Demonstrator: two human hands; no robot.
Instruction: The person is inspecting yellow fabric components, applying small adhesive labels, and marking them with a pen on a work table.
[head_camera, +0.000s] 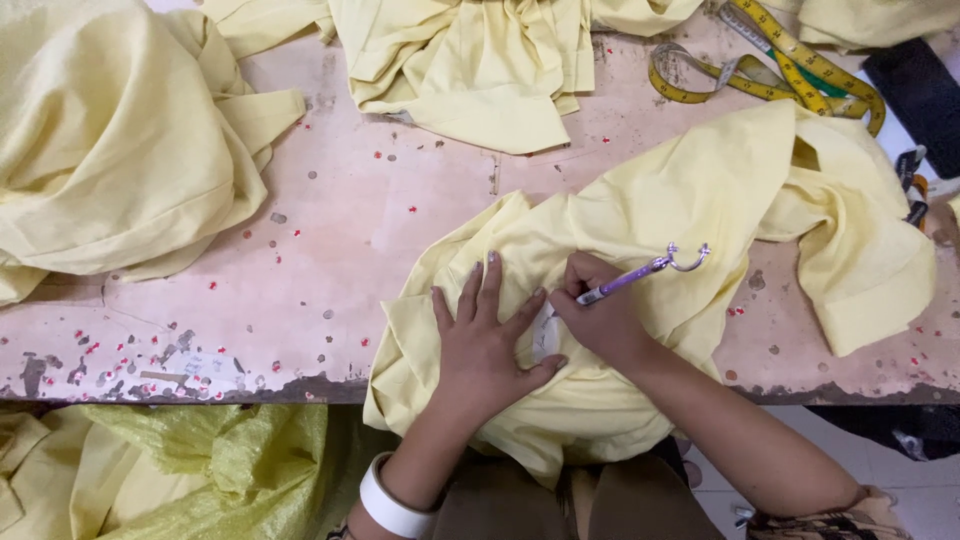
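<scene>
**Yellow cloth under the pen**

Yellow fabric (700, 200), a pale garment piece, lies bunched at the near edge of the bench (330, 220), and both your hands are on it. Your left hand (485, 345) lies flat with its fingers (490, 285) spread and released, pinning the cloth down and gripping nothing. Your right hand (598, 318) has its fingers clenched around a purple pen (640, 274), tip down on the cloth just beside your left thumb, where a small pale patch (546, 335) shows between the two hands.

As far as the view shows, the marking is under way: the tip is on the cloth, but any line already drawn is hidden by your hands or too faint to make out, so you cannot tell how much is left on this piece.

More yellow pieces lie about: a big heap (110, 150) at the far left and another (470, 60) at the far edge. Whether those are marked cannot be read. A yellow tape measure (790, 70) lies coiled at the far right, well apart from your hands.
</scene>
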